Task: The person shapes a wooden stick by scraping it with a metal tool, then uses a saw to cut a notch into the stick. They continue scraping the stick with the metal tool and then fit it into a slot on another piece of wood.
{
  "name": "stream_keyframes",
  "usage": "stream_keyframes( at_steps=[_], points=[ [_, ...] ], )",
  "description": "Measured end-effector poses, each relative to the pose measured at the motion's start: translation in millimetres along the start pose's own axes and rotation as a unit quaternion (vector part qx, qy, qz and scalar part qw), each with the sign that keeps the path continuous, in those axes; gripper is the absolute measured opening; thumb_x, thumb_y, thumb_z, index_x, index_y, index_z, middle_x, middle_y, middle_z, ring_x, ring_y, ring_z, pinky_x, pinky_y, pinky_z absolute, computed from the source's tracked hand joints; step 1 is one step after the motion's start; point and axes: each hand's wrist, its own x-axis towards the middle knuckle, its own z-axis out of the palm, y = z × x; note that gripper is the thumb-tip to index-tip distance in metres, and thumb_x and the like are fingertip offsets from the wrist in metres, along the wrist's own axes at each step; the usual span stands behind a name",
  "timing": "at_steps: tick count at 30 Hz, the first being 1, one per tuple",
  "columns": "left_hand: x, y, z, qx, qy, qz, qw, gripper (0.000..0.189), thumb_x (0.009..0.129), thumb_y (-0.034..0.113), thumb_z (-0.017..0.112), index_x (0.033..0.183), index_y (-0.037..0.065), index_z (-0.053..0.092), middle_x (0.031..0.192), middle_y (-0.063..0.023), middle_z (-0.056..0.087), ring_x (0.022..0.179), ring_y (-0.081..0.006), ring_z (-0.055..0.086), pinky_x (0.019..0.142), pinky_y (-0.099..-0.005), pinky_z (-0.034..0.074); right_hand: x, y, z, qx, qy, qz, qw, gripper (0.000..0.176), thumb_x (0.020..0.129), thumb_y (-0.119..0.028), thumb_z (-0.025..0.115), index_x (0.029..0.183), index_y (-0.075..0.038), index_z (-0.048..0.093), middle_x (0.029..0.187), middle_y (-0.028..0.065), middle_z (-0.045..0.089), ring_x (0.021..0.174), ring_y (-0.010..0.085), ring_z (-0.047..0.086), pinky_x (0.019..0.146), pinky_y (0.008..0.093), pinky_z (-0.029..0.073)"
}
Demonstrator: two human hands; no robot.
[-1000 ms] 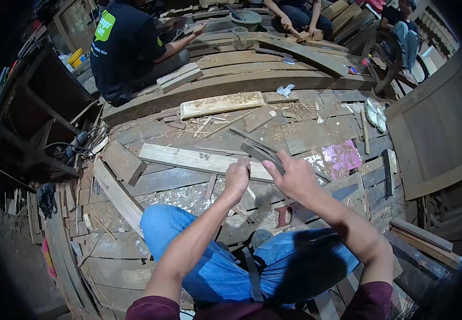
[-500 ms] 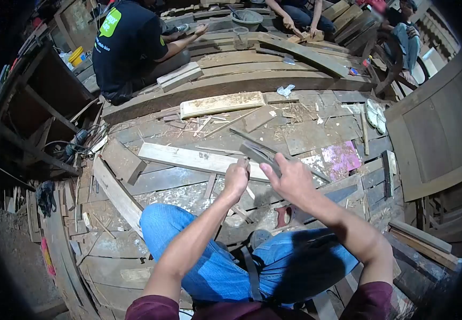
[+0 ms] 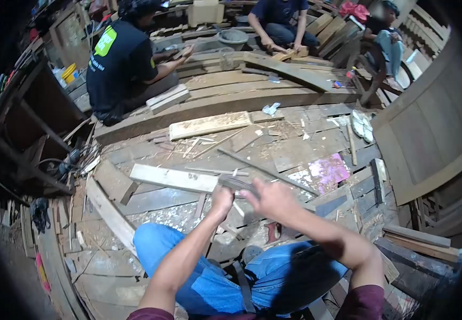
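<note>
My right hand point(image 3: 274, 200) is closed around a dark grey, flat, narrow block point(image 3: 238, 183), whose exact kind I cannot make out. Its far end reaches over my left hand point(image 3: 222, 202), which is closed with the thumb side up; whatever it grips is mostly hidden. Both hands are close together above my lap, near the right end of a pale plank point(image 3: 173, 178) on the floor. Beyond them a thin dark strip point(image 3: 268, 170) lies slantwise. A saw's red handle point(image 3: 273, 233) shows below my right forearm.
A carved pale board point(image 3: 209, 126) lies ahead among shavings and offcuts. Behind it runs a long beam point(image 3: 231, 104). A person in a black shirt point(image 3: 121, 66) sits at left; others sit at the back. A panelled door point(image 3: 428, 133) leans at right, near white shoes point(image 3: 361, 126).
The grey block has tilted lower and come down across my left hand. Both hands have shifted slightly left and down in view, and the whole scene has shifted with the camera.
</note>
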Motion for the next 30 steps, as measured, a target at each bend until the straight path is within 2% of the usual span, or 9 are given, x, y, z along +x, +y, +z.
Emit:
stream_keyframes(
  at_steps=[3,10,11,13,16,21,22,26,30],
  points=[
    [6.8,-6.7,-2.6,0.024,-0.007,-0.017,1.000,0.039,0.090,0.028,0.047,0.074,-0.004,0.064,0.061,-0.0140,0.059,0.063,-0.0245,0.057,0.060,-0.0458,0.038,0.8,4.2,2.6,-0.021,0.005,-0.005,1.000,0.049,0.092,-0.051,0.053,0.102,-0.004,0.059,0.058,0.0215,0.060,0.058,0.0416,0.063,0.053,0.0505,0.051],
    [-6.8,10.0,2.3,-0.067,-0.001,-0.018,0.998,0.039,0.094,0.030,0.042,0.064,0.011,0.058,0.053,0.0045,0.042,0.050,-0.0104,0.040,0.045,-0.0308,0.027,-1.2,5.7,2.3,0.004,-0.017,-0.011,1.000,0.053,0.093,-0.053,0.048,0.103,-0.002,0.058,0.063,0.0232,0.062,0.062,0.0425,0.064,0.057,0.0519,0.052],
    [6.5,-7.3,7.4,-0.086,0.023,0.053,0.995,0.036,0.093,0.029,0.042,0.066,0.011,0.056,0.053,0.0035,0.042,0.048,-0.0099,0.040,0.043,-0.0300,0.026,-0.5,7.2,3.3,0.011,-0.012,-0.010,1.000,0.053,0.093,-0.053,0.048,0.104,-0.002,0.058,0.064,0.0237,0.062,0.063,0.0429,0.064,0.058,0.0521,0.052],
    [-1.1,15.1,-4.9,-0.052,-0.040,-0.050,0.997,0.031,0.093,0.027,0.042,0.070,0.012,0.056,0.060,0.0026,0.047,0.051,-0.0092,0.042,0.045,-0.0292,0.028,5.7,12.1,3.2,0.020,-0.003,-0.009,1.000,0.055,0.093,-0.054,0.047,0.104,-0.001,0.057,0.066,0.0247,0.063,0.066,0.0438,0.064,0.059,0.0524,0.052],
    [-1.2,13.7,0.4,-0.119,-0.027,0.000,0.992,0.023,0.092,0.025,0.043,0.078,0.013,0.056,0.065,0.0029,0.050,0.051,-0.0081,0.043,0.044,-0.0275,0.028,-1.5,3.6,0.2,0.009,-0.038,0.011,0.999,0.054,0.094,-0.054,0.044,0.104,-0.002,0.057,0.072,0.0247,0.064,0.069,0.0446,0.065,0.061,0.0541,0.052],
    [7.3,15.5,-12.6,-0.114,-0.077,-0.048,0.989,0.020,0.093,0.025,0.044,0.082,0.014,0.057,0.066,0.0039,0.050,0.053,-0.0080,0.043,0.046,-0.0265,0.029,3.3,-1.0,-13.6,0.014,-0.052,0.030,0.998,0.055,0.095,-0.054,0.042,0.111,-0.002,0.055,0.074,0.0251,0.064,0.076,0.0465,0.064,0.068,0.0564,0.051],
    [6.6,15.5,-12.8,-0.118,-0.083,-0.046,0.988,0.020,0.093,0.025,0.044,0.082,0.014,0.057,0.066,0.0039,0.051,0.053,-0.0081,0.043,0.045,-0.0266,0.029,0.6,1.9,0.4,0.021,0.023,0.005,0.999,0.055,0.094,-0.056,0.044,0.108,-0.004,0.057,0.065,0.0241,0.063,0.068,0.0448,0.065,0.064,0.0538,0.052],
    [-7.2,40.7,2.7,-0.189,0.004,-0.022,0.982,0.020,0.092,0.025,0.047,0.077,0.015,0.056,0.062,0.0040,0.048,0.050,-0.0080,0.041,0.044,-0.0264,0.029,3.5,-1.7,-3.6,0.019,-0.014,0.007,1.000,0.053,0.094,-0.054,0.044,0.106,-0.003,0.056,0.064,0.0226,0.062,0.066,0.0437,0.064,0.062,0.0540,0.051],
    [-7.0,44.1,-8.6,-0.149,-0.080,-0.022,0.985,0.019,0.090,0.023,0.046,0.077,0.014,0.056,0.062,0.0040,0.049,0.049,-0.0076,0.040,0.045,-0.0262,0.028,0.9,-2.4,-2.0,0.043,0.022,0.009,0.999,0.050,0.094,-0.052,0.047,0.100,-0.003,0.056,0.061,0.0223,0.061,0.063,0.0434,0.064,0.058,0.0523,0.051]
  ],
)
